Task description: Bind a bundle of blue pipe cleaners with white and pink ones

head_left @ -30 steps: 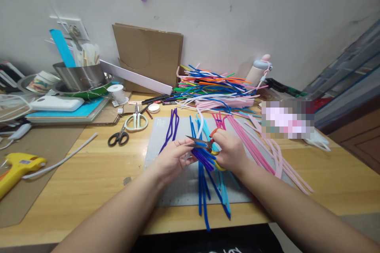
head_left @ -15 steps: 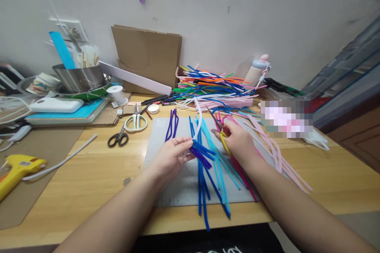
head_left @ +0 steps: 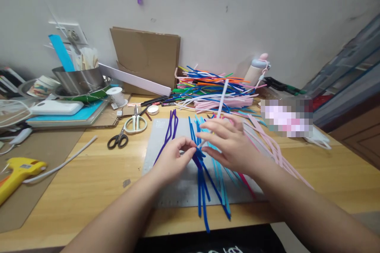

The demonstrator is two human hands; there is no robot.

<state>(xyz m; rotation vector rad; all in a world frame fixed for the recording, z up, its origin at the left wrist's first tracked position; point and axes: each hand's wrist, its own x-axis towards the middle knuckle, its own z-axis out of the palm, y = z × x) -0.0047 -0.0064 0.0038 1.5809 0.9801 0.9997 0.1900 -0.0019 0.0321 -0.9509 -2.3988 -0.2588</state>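
Pipe cleaners in a blue and purple bundle (head_left: 196,163) are held over the grey mat (head_left: 175,191) on the bench (head_left: 97,189). Left hand (head_left: 175,158), at nine o'clock of the bundle, pinches it between thumb and fingers. Nearest, at six o'clock, long blue stems (head_left: 200,205) reach towards the bench's near edge. At two to three o'clock, just beside the bundle, hovers the right hand (head_left: 230,142), fingers spread; whether it grips anything cannot be told. A white stem (head_left: 223,97) rises past it towards one o'clock. Yellow glue gun (head_left: 25,166) lies well apart at nine o'clock, pink stems (head_left: 277,150) at three. Farther on, black-handled scissors (head_left: 118,141) lie at ten. Beyond, a mixed, many-coloured pile (head_left: 219,91) spreads at one, and brown cardboard (head_left: 148,59) leans on the wall (head_left: 192,4) at eleven.
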